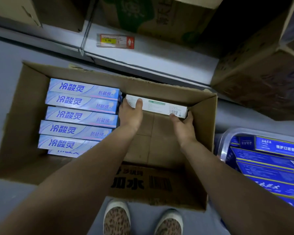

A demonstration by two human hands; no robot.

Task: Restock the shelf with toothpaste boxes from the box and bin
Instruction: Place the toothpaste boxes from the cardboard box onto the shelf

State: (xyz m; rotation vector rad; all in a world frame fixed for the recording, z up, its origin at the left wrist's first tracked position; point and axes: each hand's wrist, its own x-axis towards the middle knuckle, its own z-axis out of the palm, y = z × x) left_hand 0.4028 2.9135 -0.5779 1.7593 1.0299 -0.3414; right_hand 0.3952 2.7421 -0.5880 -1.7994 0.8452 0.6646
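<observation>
An open cardboard box (204,126) sits on the floor below me. Its left half holds a row of several pale blue toothpaste boxes (81,116) lying flat. At the box's far wall lies a white toothpaste box (158,106) with a barcode at its right end. My left hand (131,114) grips its left end, thumb on top. My right hand (183,123) holds its right end from below. A metal bin (223,146) at the right holds several dark blue toothpaste boxes (268,161).
The grey bottom shelf (151,53) runs across the top, with a price tag (115,41) on its edge. Brown cartons (159,16) stand on it, and a large carton (261,73) juts out at the right. My two shoes (143,219) stand just behind the box.
</observation>
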